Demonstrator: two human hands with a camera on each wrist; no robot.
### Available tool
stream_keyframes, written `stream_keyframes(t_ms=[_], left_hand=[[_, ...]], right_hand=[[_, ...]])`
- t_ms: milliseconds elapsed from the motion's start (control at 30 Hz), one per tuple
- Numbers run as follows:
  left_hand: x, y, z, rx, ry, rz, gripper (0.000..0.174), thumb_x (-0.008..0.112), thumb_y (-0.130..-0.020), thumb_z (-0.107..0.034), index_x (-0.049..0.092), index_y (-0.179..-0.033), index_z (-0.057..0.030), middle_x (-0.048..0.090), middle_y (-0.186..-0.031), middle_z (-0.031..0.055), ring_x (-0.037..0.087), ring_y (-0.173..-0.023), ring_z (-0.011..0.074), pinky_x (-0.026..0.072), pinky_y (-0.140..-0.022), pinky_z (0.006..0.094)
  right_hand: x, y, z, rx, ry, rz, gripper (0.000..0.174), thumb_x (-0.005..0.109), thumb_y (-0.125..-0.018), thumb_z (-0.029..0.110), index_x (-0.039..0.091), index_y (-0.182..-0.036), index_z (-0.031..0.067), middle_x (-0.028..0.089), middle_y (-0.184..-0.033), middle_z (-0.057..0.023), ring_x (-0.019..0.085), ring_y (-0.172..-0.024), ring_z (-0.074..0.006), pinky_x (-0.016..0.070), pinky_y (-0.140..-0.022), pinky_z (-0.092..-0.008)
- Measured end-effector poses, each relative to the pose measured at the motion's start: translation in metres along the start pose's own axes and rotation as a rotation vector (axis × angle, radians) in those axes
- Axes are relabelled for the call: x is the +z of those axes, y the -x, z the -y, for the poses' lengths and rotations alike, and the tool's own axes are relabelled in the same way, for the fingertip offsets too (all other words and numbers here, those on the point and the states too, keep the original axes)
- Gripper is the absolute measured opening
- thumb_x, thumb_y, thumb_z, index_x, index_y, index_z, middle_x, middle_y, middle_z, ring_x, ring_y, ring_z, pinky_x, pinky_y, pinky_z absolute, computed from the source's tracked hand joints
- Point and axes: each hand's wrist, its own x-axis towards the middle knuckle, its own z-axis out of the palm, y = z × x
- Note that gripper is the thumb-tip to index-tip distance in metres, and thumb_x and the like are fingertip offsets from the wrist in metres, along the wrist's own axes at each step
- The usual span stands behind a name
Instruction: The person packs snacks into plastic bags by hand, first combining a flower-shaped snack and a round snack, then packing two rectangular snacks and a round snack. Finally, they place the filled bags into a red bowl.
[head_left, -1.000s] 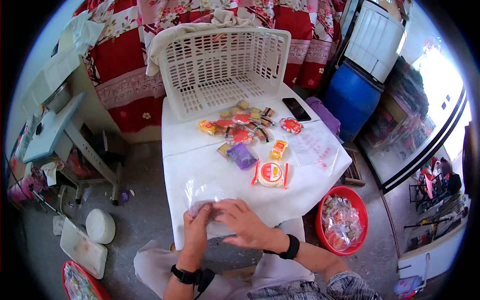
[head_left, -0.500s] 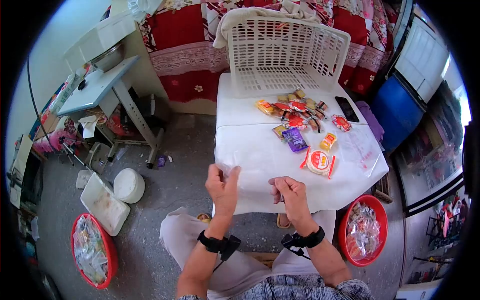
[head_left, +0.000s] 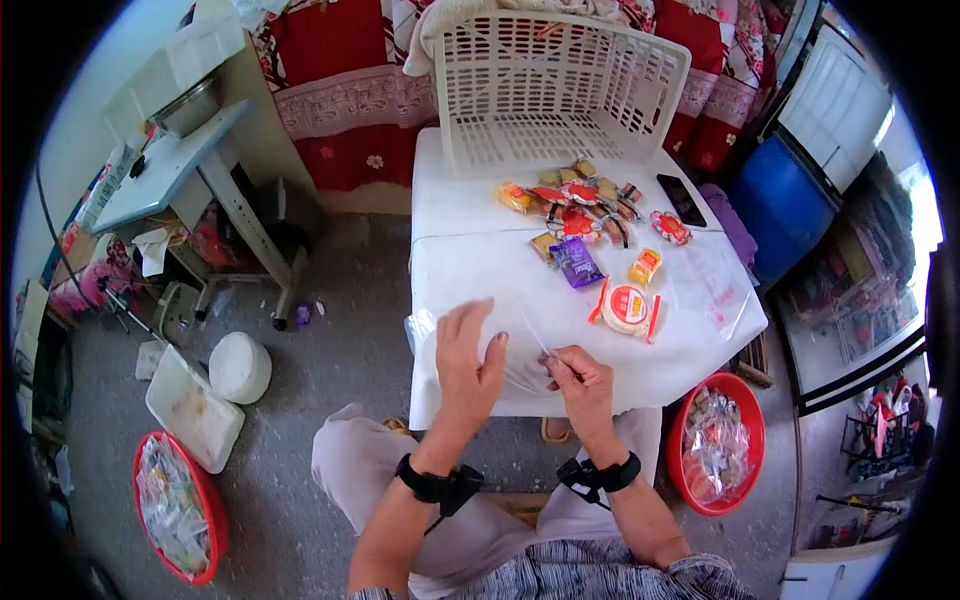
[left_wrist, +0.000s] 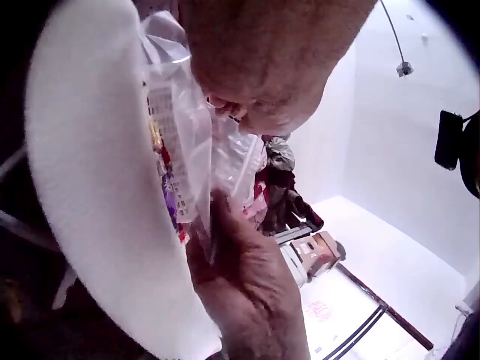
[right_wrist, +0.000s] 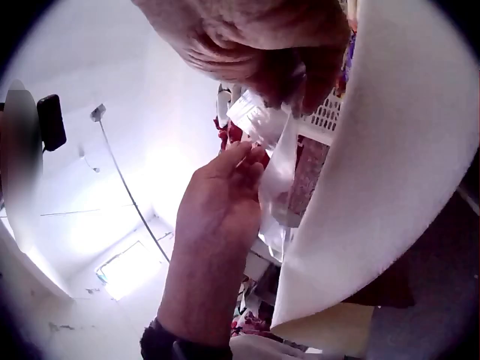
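Observation:
A clear plastic bag (head_left: 522, 362) hangs between the two hands above the table's near edge. My right hand (head_left: 587, 392) pinches its edge between thumb and fingers, and the right wrist view shows the bag (right_wrist: 280, 166) dangling below that grip. My left hand (head_left: 466, 362) is beside the bag with its fingers extended. Beyond the hands lie a round cracker pack (head_left: 628, 308) with red ends, a purple packet (head_left: 576, 262), a small yellow packet (head_left: 645, 266) and a pile of wrapped snacks (head_left: 578, 208).
A white plastic crate (head_left: 560, 85) lies on its side at the table's back. A phone (head_left: 681, 200) and a flat clear bag (head_left: 712, 290) are on the right. Red basins (head_left: 757, 448) of bagged items stand on the floor at both sides.
The bag has passed from the left hand to the right hand's pinch. The left hand's fingers have straightened and moved slightly right. The head view has shifted.

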Motion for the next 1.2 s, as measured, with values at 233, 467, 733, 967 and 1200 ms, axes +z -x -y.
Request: stream_keyframes(t_ms=[233,467,733,967,1200], left_hand=[[-0.018,-0.006,0.017,-0.351,0.616,0.422,0.017,0.067,-0.084,-0.010,0.066,-0.096,0.0010,0.062,-0.083,0.0013,0.055,-0.081,0.0094,0.0439,-0.077,0.0244],[-0.012,0.000,0.018,-0.547,0.710,0.322,0.009,0.064,-0.088,-0.011,0.064,-0.085,-0.0026,0.060,-0.077,-0.0014,0.052,-0.073,0.0052,0.0404,-0.069,0.0199],[-0.003,-0.002,0.017,-0.592,0.787,0.359,0.008,0.065,-0.087,-0.010,0.063,-0.089,-0.0023,0.060,-0.078,-0.0004,0.052,-0.074,0.0075,0.0415,-0.070,0.0218],[-0.006,0.001,-0.003,-0.302,0.064,-0.030,0.016,0.070,-0.082,-0.011,0.060,-0.082,0.0009,0.060,-0.074,0.0017,0.051,-0.065,0.0083,0.0396,-0.058,0.0226],[0.002,0.012,0.006,-0.570,0.368,0.284,0.017,0.066,-0.086,-0.011,0.063,-0.078,0.0038,0.060,-0.064,0.0007,0.055,-0.060,0.0066,0.0439,-0.056,0.0222]], right_hand=[[-0.014,-0.006,0.023,0.009,-0.015,0.224,0.007,0.065,-0.086,0.004,0.067,-0.087,-0.0028,0.060,-0.076,-0.0005,0.052,-0.067,-0.0056,0.0409,-0.059,-0.0210],[-0.008,-0.006,0.015,-0.054,-0.081,0.130,0.009,0.068,-0.083,0.003,0.063,-0.075,0.0004,0.054,-0.069,0.0017,0.045,-0.063,-0.0039,0.0357,-0.056,-0.0205],[-0.002,-0.010,0.015,-0.044,0.058,0.061,0.034,0.077,-0.076,0.009,0.047,-0.062,0.0042,0.044,-0.057,0.0035,0.038,-0.055,-0.0038,0.0298,-0.048,-0.0247],[0.005,-0.018,0.013,-0.416,0.417,-0.078,0.043,0.084,-0.067,0.016,0.042,-0.062,0.0061,0.043,-0.058,-0.0067,0.043,-0.050,-0.0198,0.0340,-0.046,-0.0339],[0.009,-0.018,0.004,-0.724,0.562,-0.029,0.041,0.084,-0.064,0.013,0.044,-0.066,0.0051,0.043,-0.062,-0.0087,0.045,-0.054,-0.0271,0.0355,-0.047,-0.0368]])
